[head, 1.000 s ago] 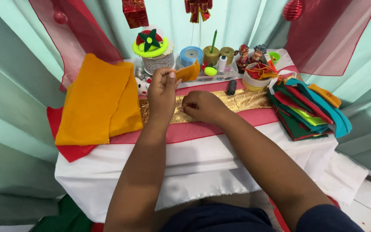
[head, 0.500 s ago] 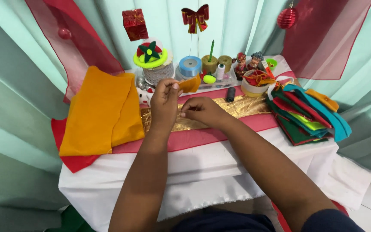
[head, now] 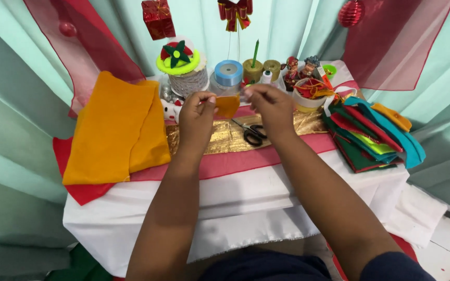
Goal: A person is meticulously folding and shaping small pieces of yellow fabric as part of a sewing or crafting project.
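Note:
My left hand [head: 196, 117] and my right hand [head: 267, 106] are raised over the middle of the table and together pinch a small orange felt piece [head: 227, 105] between their fingertips. The felt hangs between the two hands, above a gold cloth strip [head: 220, 138]. Black-handled scissors [head: 251, 133] lie on the gold strip just below my right hand, apart from it.
Folded orange felt [head: 118, 127] lies at the left on red felt [head: 79, 190]. A stack of coloured felt sheets [head: 373, 135] sits at the right. Ribbon spools, a blue tape roll [head: 228, 73], a white cup and figurines line the back. Red ornaments hang above.
Both hands have lifted from the gold strip and spread slightly, holding the orange felt piece up between them. The scissors, earlier covered by my right hand, now show.

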